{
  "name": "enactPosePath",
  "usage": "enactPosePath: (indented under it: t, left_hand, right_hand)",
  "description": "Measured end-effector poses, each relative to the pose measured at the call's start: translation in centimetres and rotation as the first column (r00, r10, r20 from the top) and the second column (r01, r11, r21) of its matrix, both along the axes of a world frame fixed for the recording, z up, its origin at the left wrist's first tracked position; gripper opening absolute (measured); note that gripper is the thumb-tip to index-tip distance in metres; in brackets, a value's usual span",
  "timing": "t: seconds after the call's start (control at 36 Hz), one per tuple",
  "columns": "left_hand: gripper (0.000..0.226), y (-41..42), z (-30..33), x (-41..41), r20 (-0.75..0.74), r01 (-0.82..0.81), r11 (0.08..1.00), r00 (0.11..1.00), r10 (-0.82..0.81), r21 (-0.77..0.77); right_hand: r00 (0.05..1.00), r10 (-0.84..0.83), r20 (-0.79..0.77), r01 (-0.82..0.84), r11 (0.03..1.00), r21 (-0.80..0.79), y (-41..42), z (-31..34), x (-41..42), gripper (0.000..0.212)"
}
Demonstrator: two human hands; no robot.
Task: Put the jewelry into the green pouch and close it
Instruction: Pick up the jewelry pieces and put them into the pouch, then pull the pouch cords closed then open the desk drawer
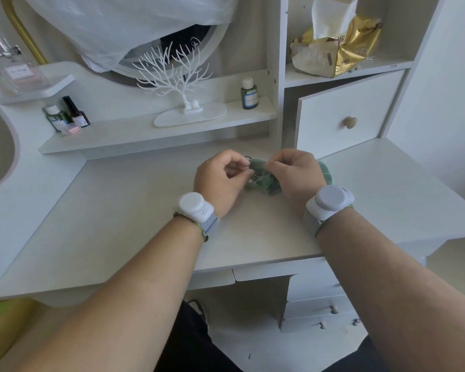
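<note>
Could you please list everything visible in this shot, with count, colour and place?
green pouch: one, green, on desk between the hands
jewelry: small silvery bit, at pouch mouth
tree stand: one, white, on shelf
bottles: three dark, on shelf
perfume bottle: one, pinkish, far left
tissue pack: one, gold, upper cubby
drawer: one, white, ajar
wrist devices: two, white
left hand: pinching pouch
right hand: pinching pouch

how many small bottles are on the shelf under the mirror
3: two dark bottles stand together at the shelf's left end, one green bottle stands at its right end. None look hidden.
</note>
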State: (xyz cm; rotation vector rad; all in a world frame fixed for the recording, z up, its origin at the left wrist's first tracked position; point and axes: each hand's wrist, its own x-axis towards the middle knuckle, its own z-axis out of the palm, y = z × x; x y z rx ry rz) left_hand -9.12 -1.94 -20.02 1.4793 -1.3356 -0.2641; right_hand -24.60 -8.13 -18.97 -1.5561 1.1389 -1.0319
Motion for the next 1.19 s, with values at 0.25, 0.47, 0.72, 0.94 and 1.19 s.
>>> enactPosePath:
  t: [0.25,0.47,0.72,0.94,1.19]
  left_hand:
    - [0.03,-1.6,-0.5,0.0,0.187,-0.139,0.99,0.972,0.142,-0.031]
    - [0.048,-2.7,-0.8,0.2,0.314,-0.01,0.972,0.947,-0.066,0.234]
    - [0.014,-2.5,-0.6,1.0,0.1,-0.104,0.975,0.991,0.086,0.195]
    - [0.009,-2.3,-0.3,0.7,0.08,-0.128,0.971,0.99,0.114,0.202]
    - [0.007,-1.9,3.0,1.1,0.087,-0.068,0.958,0.995,0.046,0.278]
  right_hand:
    - [1.0,-0.006,0.012,0.006,1.0,-0.003,0.2,0.1,0.1,0.015]
    - [0.998,-0.007,0.069,0.007,1.0,0.0,0.4,0.1,-0.1,0.012]
    - [0.966,-0.225,-0.131,0.169,0.925,-0.34,2.5,-0.4,-1.3,0.034]
    - [0.733,-0.266,-0.626,-0.069,0.887,-0.457,4.9,-1.2,-0.6,0.064]
    - [0.869,0.012,-0.495,-0.139,0.965,-0.222,4.4,1.1,-1.9,0.025]
